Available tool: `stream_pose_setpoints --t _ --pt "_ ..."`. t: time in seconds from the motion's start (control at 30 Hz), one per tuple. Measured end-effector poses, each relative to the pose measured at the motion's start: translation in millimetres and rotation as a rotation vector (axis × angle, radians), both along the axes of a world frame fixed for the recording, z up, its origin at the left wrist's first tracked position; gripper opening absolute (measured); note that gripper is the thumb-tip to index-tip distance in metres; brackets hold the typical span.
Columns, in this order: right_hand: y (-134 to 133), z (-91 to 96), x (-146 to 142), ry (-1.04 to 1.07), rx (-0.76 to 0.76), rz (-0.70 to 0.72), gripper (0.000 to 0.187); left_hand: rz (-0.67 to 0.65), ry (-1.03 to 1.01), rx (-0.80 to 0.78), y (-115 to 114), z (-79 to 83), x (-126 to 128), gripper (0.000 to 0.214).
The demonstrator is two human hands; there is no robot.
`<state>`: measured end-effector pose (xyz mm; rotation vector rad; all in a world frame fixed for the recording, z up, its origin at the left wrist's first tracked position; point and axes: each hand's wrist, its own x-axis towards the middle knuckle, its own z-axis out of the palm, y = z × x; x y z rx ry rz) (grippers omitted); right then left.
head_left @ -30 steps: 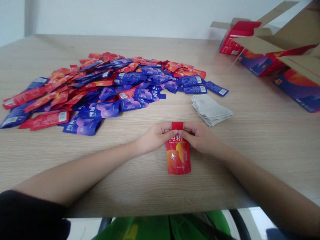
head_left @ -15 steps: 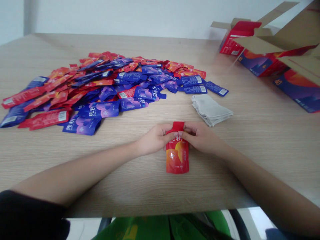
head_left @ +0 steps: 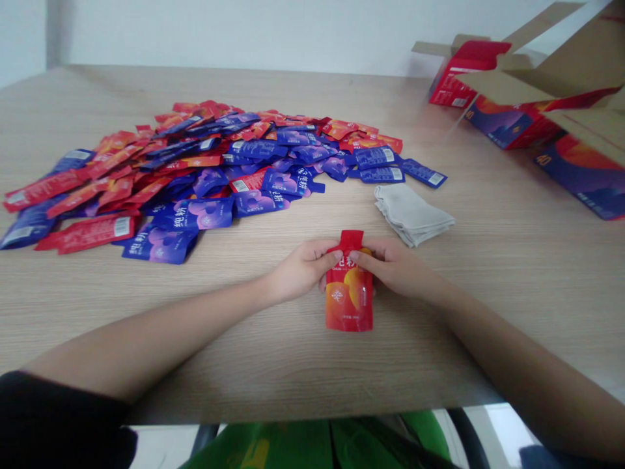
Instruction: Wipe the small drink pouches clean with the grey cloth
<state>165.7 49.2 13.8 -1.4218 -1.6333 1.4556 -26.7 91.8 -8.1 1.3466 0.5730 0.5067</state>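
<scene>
Head camera view showed the left hand and the right hand both closed on one flat red pouch with orange fruit print, each pinching a side of its upper part, the thumbs on the front. The pouch was over the near part of the wood-grain table, its narrow neck pointing away from the near edge; whether it touched the table, I could not tell. The step in hand seemed to be the handling of this single pouch, and the next move appeared to call for an even hold from both sides. Near the right hand lay a folded grey cloth; farther off were a pile of red and blue pouches and open cartons. Compared with one second earlier, the pouch had shifted slightly toward the far side, and the thumb tips were more apart.
</scene>
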Motion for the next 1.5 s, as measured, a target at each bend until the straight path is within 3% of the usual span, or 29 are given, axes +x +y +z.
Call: stream_pose_setpoints --t 0.2,0.43,0.57,0.7,0.83,1.0,1.27,1.5 --pt "-0.7 1.6 -0.6 -0.064 0.028 0.032 0.029 -0.036 0.041 0.017 6.1 -0.4 -0.9 0.031" --pt "-0.2 1.1 3.2 0.049 -0.076 0.018 0.034 0.029 0.016 0.035 1.7 -1.9 0.0 0.031" --pt "-0.6 3.5 4.0 0.012 -0.019 0.055 0.036 0.041 0.017 -0.002 3.5 -0.1 0.5 0.031" --pt "-1.1 4.4 3.2 -0.023 0.016 -0.021 0.032 -0.007 0.025 -0.054 9.3 3.1 -0.2 0.03" --pt "-0.3 2.8 3.5 -0.029 0.031 -0.055 0.028 -0.077 0.01 0.008 8.5 3.7 -1.5 0.034" --pt "0.3 0.4 4.1 -0.01 0.045 0.025 0.029 -0.017 0.012 0.055 0.8 1.5 -0.7 0.033" --pt "0.2 0.9 2.9 -0.121 0.238 0.018 0.028 -0.092 0.025 0.031 7.3 3.9 -1.2 0.033" --pt "0.1 -1.5 4.0 -0.003 0.119 0.021 0.028 -0.035 0.02 0.045 -2.1 5.3 -1.4 0.038"
